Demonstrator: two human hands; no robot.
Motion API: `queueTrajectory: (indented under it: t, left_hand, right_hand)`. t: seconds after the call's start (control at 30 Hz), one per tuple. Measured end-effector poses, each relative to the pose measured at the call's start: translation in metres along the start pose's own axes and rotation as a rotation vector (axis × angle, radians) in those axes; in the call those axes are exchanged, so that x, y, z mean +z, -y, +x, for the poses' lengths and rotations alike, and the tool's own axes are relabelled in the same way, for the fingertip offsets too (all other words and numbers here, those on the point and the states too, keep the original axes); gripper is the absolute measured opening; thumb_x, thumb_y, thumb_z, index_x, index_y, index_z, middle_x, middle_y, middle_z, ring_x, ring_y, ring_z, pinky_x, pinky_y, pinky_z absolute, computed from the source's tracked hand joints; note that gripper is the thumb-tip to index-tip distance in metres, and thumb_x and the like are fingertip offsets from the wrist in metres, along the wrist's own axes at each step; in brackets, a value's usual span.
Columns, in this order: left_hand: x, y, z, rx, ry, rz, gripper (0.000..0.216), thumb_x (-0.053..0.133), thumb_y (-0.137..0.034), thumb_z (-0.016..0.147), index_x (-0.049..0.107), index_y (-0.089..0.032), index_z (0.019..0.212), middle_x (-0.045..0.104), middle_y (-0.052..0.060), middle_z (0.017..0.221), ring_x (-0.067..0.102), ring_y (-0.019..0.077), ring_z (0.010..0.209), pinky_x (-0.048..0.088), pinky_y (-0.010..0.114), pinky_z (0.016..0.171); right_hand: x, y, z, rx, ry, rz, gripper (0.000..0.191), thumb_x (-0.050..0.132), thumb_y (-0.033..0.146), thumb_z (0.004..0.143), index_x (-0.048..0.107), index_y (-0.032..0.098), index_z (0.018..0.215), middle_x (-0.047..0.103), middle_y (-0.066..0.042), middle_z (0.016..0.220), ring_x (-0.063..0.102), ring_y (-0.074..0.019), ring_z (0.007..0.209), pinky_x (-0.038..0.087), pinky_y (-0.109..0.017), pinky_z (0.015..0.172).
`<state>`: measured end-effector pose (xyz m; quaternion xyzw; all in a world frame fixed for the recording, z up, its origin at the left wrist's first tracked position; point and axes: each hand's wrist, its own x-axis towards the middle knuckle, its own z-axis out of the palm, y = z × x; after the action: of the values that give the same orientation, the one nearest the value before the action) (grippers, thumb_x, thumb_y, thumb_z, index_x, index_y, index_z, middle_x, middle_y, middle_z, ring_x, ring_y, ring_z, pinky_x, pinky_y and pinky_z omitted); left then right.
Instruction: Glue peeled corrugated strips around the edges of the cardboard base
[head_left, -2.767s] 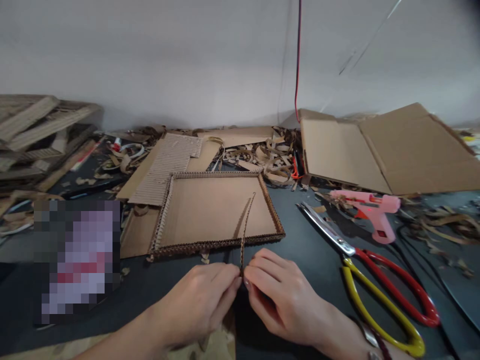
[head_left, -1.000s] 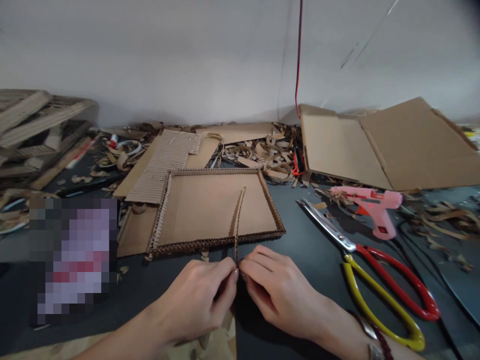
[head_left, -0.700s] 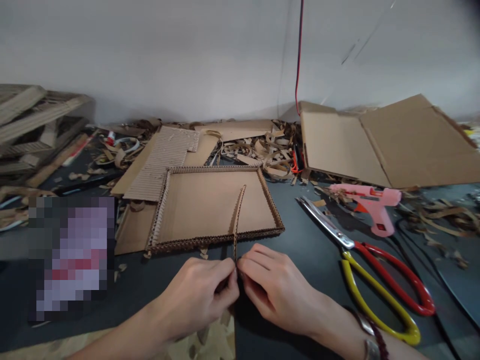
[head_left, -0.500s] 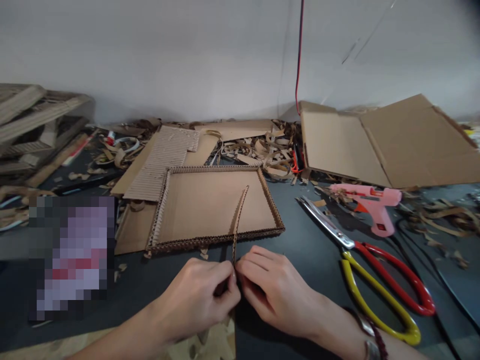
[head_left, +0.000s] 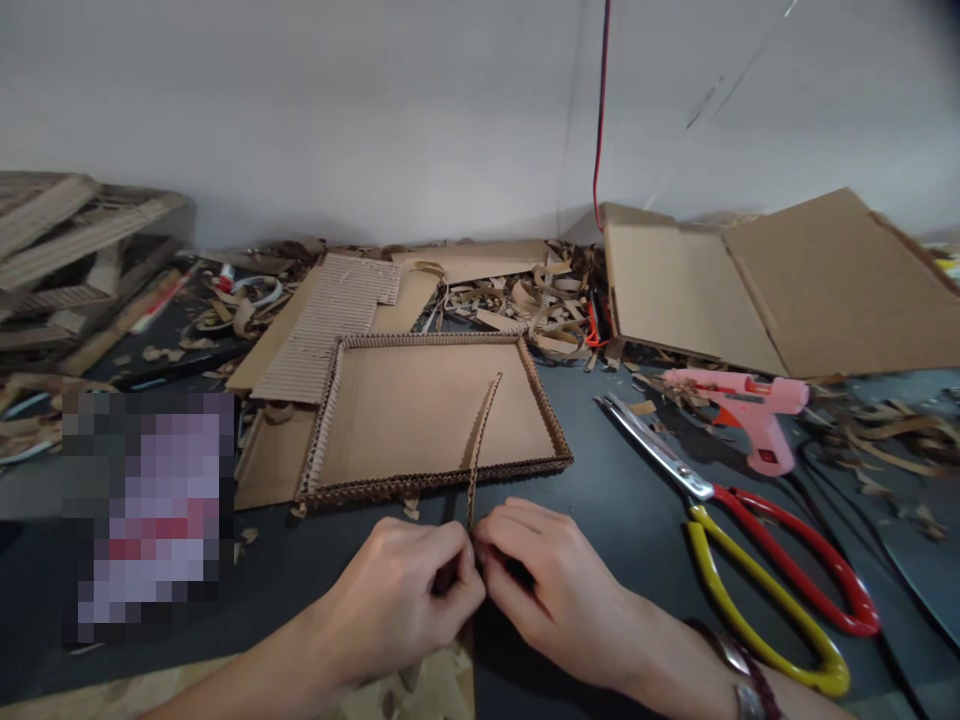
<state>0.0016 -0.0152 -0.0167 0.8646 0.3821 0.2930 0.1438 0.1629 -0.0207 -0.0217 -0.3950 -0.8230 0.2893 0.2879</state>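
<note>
Between my two hands a narrow corrugated cardboard strip [head_left: 481, 440] stands on edge, its far end reaching over a shallow cardboard tray [head_left: 420, 400]. My left hand [head_left: 412, 580] pinches the near part of the strip from the left. Close against it, my right hand [head_left: 540, 575] grips the same part from the right, with the fingertips of both hands nearly meeting. The tray lies flat just beyond my hands, edged all round with a low corrugated wall. The strip's near end is hidden by my fingers.
Large scissors [head_left: 709, 490] with red and yellow handles lie right of my hands. A pink glue gun [head_left: 750, 400] lies behind them. An opened cardboard box [head_left: 697, 290] and paper scraps [head_left: 510, 300] line the back. Corrugated sheets [head_left: 322, 320] lie left of the tray. A blurred-out patch covers something at left.
The whole view has shifted very slightly. Both hands keep their hold on the strip, with almost no movement.
</note>
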Motion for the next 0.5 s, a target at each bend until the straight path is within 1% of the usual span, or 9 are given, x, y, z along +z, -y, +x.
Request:
queueTrajectory:
  t: [0.2, 0.33, 0.5]
  left_hand:
    - [-0.0013, 0.0003, -0.0007, -0.011, 0.003, -0.016, 0.022, 0.043, -0.007, 0.073, 0.043, -0.017, 0.053, 0.039, -0.008, 0.038, 0.038, 0.0044, 0.031, 0.030, 0.016, 0.036]
    - [-0.0025, -0.0001, 0.0003, -0.005, 0.005, -0.044, 0.024, 0.042, -0.007, 0.074, 0.041, -0.018, 0.054, 0.038, -0.008, 0.039, 0.037, 0.0044, 0.031, 0.029, 0.016, 0.035]
    - [-0.0014, 0.0005, -0.0004, 0.010, 0.001, -0.033, 0.026, 0.041, -0.007, 0.075, 0.037, -0.019, 0.052, 0.035, -0.008, 0.039, 0.036, 0.0043, 0.031, 0.028, 0.017, 0.035]
  right_hand:
    - [-0.0016, -0.0015, -0.0012, 0.041, -0.048, -0.006, 0.016, 0.041, 0.010, 0.079, 0.049, 0.018, 0.068, 0.053, 0.000, 0.064, 0.046, -0.0113, 0.058, 0.037, -0.022, 0.054]
    - [-0.0041, 0.0018, -0.0005, -0.019, -0.037, -0.055, 0.017, 0.039, 0.011, 0.079, 0.049, 0.018, 0.067, 0.053, -0.001, 0.062, 0.046, -0.0120, 0.056, 0.037, -0.023, 0.052]
    - [-0.0036, 0.0024, 0.0004, -0.085, -0.019, -0.129, 0.019, 0.039, 0.013, 0.082, 0.050, 0.017, 0.067, 0.055, -0.002, 0.063, 0.046, -0.0134, 0.057, 0.037, -0.025, 0.053]
